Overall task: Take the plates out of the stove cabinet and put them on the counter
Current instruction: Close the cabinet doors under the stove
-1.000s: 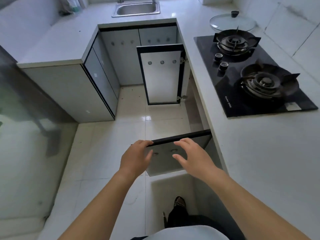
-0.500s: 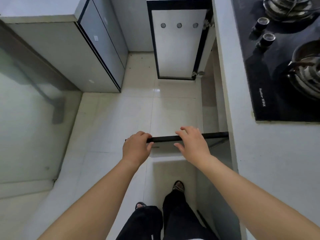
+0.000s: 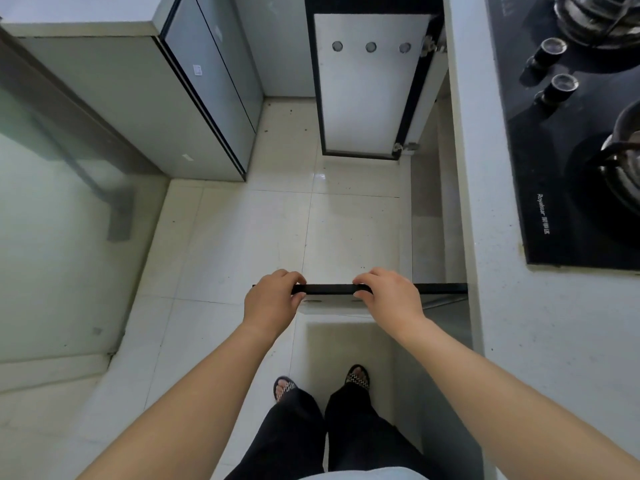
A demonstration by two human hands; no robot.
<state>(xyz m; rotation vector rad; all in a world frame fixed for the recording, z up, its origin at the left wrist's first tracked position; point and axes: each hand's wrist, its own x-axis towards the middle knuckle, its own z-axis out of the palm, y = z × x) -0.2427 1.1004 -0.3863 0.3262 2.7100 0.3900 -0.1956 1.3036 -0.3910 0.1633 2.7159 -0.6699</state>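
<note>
Two cabinet doors under the stove counter stand swung out. The near door [image 3: 329, 289] shows only its black top edge, seen from above. My left hand [image 3: 272, 301] grips that edge at its left end, fingers curled over it. My right hand [image 3: 389, 296] grips the same edge a little to the right. The far door [image 3: 363, 91] is white with a black frame and three round holes. Between the doors the cabinet opening [image 3: 429, 202] is mostly hidden beneath the white counter [image 3: 540, 341]. No plates are in view.
A black gas hob [image 3: 571, 140] with two knobs is set into the counter at the right. Grey cabinets [image 3: 194, 109] stand at the upper left. A glass panel [image 3: 52, 237] runs along the left. My feet in sandals stand on the pale tiled floor [image 3: 242, 237].
The camera has tilted down toward the floor. Both hands went from hovering over the near door's top edge to gripping it.
</note>
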